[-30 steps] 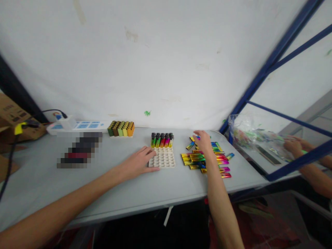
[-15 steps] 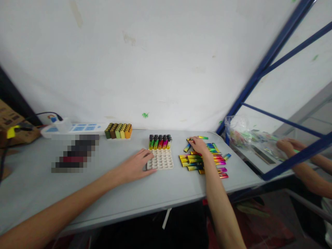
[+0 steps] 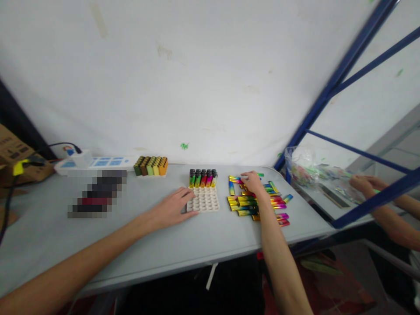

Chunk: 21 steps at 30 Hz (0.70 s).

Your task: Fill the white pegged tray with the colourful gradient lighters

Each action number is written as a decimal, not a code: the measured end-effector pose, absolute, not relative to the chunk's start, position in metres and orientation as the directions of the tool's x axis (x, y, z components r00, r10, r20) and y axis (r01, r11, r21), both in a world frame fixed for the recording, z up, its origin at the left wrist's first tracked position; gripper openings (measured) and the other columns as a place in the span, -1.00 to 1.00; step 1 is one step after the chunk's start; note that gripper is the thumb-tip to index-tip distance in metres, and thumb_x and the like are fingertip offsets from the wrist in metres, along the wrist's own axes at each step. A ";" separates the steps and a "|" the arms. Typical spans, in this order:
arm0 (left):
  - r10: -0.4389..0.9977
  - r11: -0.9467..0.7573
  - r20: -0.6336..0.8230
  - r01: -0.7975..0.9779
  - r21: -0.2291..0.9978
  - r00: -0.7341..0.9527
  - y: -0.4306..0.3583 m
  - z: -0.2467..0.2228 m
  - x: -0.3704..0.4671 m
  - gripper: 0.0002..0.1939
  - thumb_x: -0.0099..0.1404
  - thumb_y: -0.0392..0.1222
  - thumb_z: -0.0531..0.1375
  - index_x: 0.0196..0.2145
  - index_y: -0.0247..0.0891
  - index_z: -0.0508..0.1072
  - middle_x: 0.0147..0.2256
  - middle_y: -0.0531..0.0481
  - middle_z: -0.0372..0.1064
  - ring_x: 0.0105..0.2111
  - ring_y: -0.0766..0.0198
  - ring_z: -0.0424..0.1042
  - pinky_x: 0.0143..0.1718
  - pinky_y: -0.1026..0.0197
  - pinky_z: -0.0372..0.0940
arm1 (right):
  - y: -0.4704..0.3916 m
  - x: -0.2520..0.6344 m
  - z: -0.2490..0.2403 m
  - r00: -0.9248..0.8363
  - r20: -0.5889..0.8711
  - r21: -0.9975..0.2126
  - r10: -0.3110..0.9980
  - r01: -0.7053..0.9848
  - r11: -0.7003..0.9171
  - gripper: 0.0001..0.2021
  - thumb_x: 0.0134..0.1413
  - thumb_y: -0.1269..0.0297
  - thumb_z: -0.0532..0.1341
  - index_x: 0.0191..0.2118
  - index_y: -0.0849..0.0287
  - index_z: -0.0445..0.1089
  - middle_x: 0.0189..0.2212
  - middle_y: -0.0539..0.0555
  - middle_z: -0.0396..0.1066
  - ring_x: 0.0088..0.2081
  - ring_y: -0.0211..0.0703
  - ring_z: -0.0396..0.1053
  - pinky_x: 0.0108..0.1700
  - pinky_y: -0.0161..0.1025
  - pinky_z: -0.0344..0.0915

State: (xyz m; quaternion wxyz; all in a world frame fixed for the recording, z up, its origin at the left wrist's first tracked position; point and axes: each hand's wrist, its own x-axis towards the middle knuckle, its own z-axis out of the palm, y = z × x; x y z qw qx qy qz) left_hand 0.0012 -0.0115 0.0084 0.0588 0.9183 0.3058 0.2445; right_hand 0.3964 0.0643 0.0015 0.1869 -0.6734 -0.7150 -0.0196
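A white tray with rows of round holes (image 3: 203, 200) lies on the table, and several upright lighters (image 3: 203, 178) with black tops fill its far rows. My left hand (image 3: 179, 204) is at the tray's left side, thumb along the near corner and fingers on the left edge, holding it. To the right, my right hand (image 3: 253, 182) is over a loose pile of shiny multicoloured lighters (image 3: 244, 202). Its fingertips are closed at the end of one lighter (image 3: 235, 179) lying crosswise; part of the grip is hidden. Another blue and yellow lighter (image 3: 232, 188) lies just left of it.
A second block of green, brown and orange lighters (image 3: 151, 166) stands near the wall. Left of it are a white power strip (image 3: 105, 162) and a pixelated dark object (image 3: 98, 194). A blue metal frame (image 3: 315, 118) borders the right side; another person's hands (image 3: 362, 183) appear beyond it.
My right hand has shifted slightly right. A lighter by its fingertips now lies crosswise, and the blue and yellow one has turned to point away from me. My left hand stays at the tray.
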 end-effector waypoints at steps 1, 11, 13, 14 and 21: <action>0.587 -0.809 0.417 0.528 0.259 0.694 -0.011 0.008 0.001 -0.60 0.39 0.10 0.21 0.02 -0.22 0.42 0.01 -0.19 0.40 0.05 0.00 0.39 0.15 -0.03 0.34 | 0.065 0.396 0.002 -0.023 0.294 -0.225 0.955 0.970 0.092 -0.70 0.29 0.33 0.19 0.05 0.24 0.55 -0.03 0.27 0.55 0.09 0.05 0.42 0.19 -0.08 0.27; 0.602 -0.798 0.405 0.533 0.282 0.688 -0.011 0.008 0.000 -0.58 0.39 0.12 0.22 0.03 -0.23 0.43 0.01 -0.19 0.40 0.05 0.00 0.39 0.16 -0.03 0.33 | 0.066 0.382 0.006 -0.116 0.282 -0.254 0.953 0.948 0.190 -0.74 0.28 0.28 0.22 -0.01 0.21 0.58 -0.11 0.24 0.59 -0.04 0.06 0.51 0.08 -0.09 0.36; 0.599 -0.801 0.405 0.528 0.282 0.691 -0.011 0.007 0.000 -0.58 0.38 0.12 0.22 0.03 -0.23 0.43 0.01 -0.19 0.40 0.05 0.00 0.39 0.16 -0.03 0.33 | 0.065 0.381 0.008 -0.126 0.281 -0.271 0.952 0.941 0.204 -0.78 0.25 0.29 0.25 -0.09 0.21 0.60 -0.21 0.22 0.61 -0.10 0.05 0.52 0.02 -0.10 0.39; 0.599 -0.801 0.403 0.529 0.282 0.692 -0.010 0.007 0.000 -0.58 0.39 0.12 0.22 0.03 -0.23 0.43 0.01 -0.19 0.40 0.05 0.00 0.39 0.17 -0.04 0.33 | 0.064 0.381 0.008 -0.128 0.285 -0.281 0.950 0.936 0.211 -0.80 0.23 0.29 0.26 -0.13 0.21 0.61 -0.24 0.21 0.61 -0.13 0.04 0.52 0.00 -0.10 0.40; 0.605 -0.796 0.403 0.539 0.276 0.687 -0.011 0.007 0.000 -0.58 0.37 0.11 0.24 0.03 -0.22 0.42 0.01 -0.17 0.39 0.05 0.01 0.39 0.16 -0.03 0.33 | 0.049 0.369 0.022 -0.120 0.393 -0.401 0.912 0.870 0.287 -0.71 0.37 0.18 0.09 -0.04 0.17 0.49 -0.27 0.12 0.60 -0.27 -0.10 0.52 -0.10 -0.15 0.42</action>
